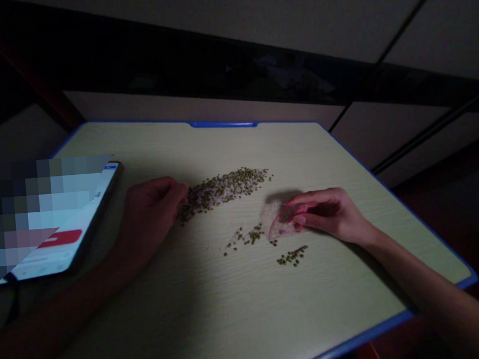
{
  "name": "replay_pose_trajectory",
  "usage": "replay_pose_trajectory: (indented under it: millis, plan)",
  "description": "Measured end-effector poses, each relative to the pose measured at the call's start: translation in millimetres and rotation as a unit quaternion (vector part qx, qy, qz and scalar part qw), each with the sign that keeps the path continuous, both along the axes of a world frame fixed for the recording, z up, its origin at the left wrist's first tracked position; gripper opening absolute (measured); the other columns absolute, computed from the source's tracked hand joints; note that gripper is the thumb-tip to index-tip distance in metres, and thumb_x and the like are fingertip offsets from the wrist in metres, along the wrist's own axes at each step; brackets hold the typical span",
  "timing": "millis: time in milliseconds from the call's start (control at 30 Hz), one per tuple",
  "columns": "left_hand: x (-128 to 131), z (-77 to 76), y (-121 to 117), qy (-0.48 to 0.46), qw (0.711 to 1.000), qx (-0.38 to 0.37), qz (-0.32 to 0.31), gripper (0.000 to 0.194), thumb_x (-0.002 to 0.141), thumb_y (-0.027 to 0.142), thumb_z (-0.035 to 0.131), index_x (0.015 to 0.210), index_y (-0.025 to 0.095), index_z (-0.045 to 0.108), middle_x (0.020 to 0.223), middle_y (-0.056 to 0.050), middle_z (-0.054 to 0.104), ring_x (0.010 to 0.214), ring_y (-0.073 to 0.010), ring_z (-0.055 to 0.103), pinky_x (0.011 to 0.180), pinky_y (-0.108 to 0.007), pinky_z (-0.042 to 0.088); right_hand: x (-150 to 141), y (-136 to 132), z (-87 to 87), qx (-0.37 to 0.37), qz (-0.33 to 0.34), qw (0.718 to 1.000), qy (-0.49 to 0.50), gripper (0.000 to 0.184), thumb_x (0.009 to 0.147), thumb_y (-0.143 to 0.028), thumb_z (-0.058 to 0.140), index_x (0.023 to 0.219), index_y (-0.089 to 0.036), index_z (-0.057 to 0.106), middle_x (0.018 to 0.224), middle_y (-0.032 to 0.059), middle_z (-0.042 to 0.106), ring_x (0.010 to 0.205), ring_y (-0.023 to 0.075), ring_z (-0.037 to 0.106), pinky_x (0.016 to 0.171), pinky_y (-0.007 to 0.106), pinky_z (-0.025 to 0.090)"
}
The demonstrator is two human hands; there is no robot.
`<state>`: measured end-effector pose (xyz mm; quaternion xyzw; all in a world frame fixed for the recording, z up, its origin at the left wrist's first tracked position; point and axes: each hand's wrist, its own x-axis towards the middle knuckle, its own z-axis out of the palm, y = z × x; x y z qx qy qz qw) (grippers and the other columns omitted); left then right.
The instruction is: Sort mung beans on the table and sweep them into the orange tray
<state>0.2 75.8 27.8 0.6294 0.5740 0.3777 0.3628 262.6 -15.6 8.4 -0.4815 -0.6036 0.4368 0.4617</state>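
Observation:
A long pile of small green beans (223,187) lies in the middle of a pale table (216,308) with a blue rim. My left hand (153,211) rests at the pile's left end, fingers curled with their tips together against the beans. My right hand (329,212) lies to the right and grips a small clear cup with a pink rim (279,223), tipped on its side with the mouth toward the beans. Two small clusters of beans (291,256) lie scattered in front of the cup.
A lit phone (67,232) lies at the left edge of the table, its screen partly blurred out. The room is dark. A tiled floor and a dark beam (256,73) lie beyond the table's far edge.

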Motion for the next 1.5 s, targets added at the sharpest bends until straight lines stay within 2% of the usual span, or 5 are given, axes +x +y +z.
replay_pose_trajectory:
  millis: [333,600,767,1033,1500]
  plan:
    - [-0.4,0.0,-1.5,-0.001,1.000,-0.007,-0.001,0.025,0.058,0.043,0.049,0.047,0.020,0.049,0.034,0.007,0.037,0.036,-0.0085,0.033,0.038,-0.021,0.025,0.0,-3.7,1.2,-0.004,0.072,0.997,-0.019,0.030,0.072,-0.006,0.069,0.096,-0.021,0.075,0.073,0.0022,0.075,0.061,0.0141,0.068,0.056,0.023,0.056]
    - [-1.6,0.8,-2.5,0.008,1.000,-0.002,-0.010,0.026,0.060,0.042,0.049,0.047,0.020,0.047,0.036,0.006,0.037,0.037,-0.0086,0.034,0.039,-0.021,0.025,-0.8,-6.0,2.6,-0.020,0.096,0.994,-0.049,0.026,0.071,-0.008,0.071,0.093,-0.019,0.076,0.070,0.0027,0.074,0.057,0.0136,0.066,0.052,0.022,0.056]
    - [-1.8,-2.4,-1.4,0.005,1.000,0.005,-0.011,0.026,0.062,0.042,0.048,0.047,0.020,0.048,0.036,0.006,0.038,0.037,-0.0091,0.034,0.040,-0.022,0.026,-2.6,-5.5,0.8,-0.035,0.041,0.999,-0.003,0.029,0.070,-0.007,0.070,0.095,-0.021,0.075,0.067,0.0026,0.073,0.054,0.0133,0.066,0.051,0.023,0.055]
    - [-1.7,-2.8,-1.1,0.007,1.000,0.013,-0.013,0.025,0.061,0.042,0.047,0.047,0.021,0.047,0.036,0.006,0.037,0.038,-0.0094,0.034,0.041,-0.023,0.025,-5.7,-2.5,2.9,-0.028,-0.058,0.998,-0.014,0.024,0.067,-0.008,0.072,0.088,-0.019,0.076,0.060,0.0000,0.070,0.049,0.0118,0.062,0.048,0.023,0.053]
    - [-1.3,-3.5,0.7,0.004,1.000,0.010,-0.013,0.025,0.059,0.042,0.047,0.047,0.021,0.047,0.036,0.006,0.036,0.037,-0.0094,0.034,0.041,-0.023,0.024,-7.4,-0.5,2.3,-0.012,-0.093,0.996,-0.009,0.022,0.068,-0.011,0.073,0.088,-0.018,0.075,0.059,0.0003,0.071,0.049,0.0124,0.063,0.047,0.023,0.053]
